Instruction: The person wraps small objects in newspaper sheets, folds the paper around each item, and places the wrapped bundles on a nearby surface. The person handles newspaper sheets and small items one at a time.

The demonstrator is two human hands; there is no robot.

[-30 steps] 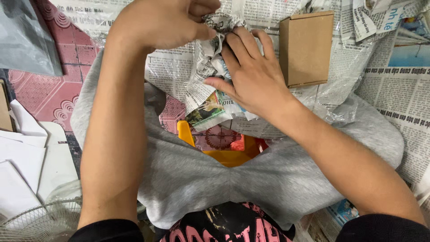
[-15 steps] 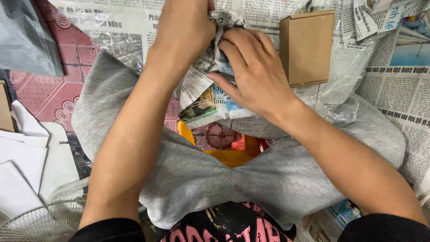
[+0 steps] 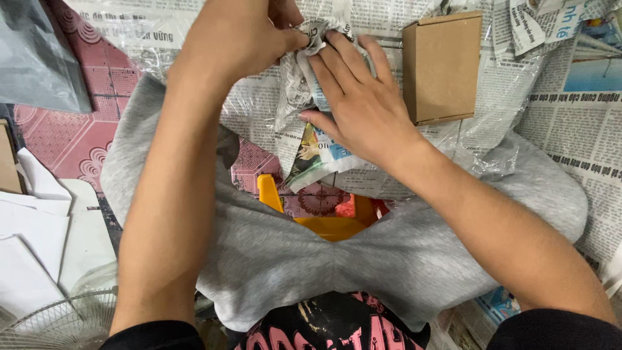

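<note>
Two hands grip your crumpled newspaper-wrapped bundle [image 3: 317,78] at the far edge: left hand [image 3: 240,39] pinching its top, right hand [image 3: 359,104] closed along its right side.

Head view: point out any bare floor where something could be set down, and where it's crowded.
Free: the red patterned floor tiles, bordered by the grey bag, the white sheets and the grey-clad knee. Crowded: straight ahead, where the left hand and right hand hold a newspaper-wrapped bundle beside the cardboard box, over spread newspaper.
</note>
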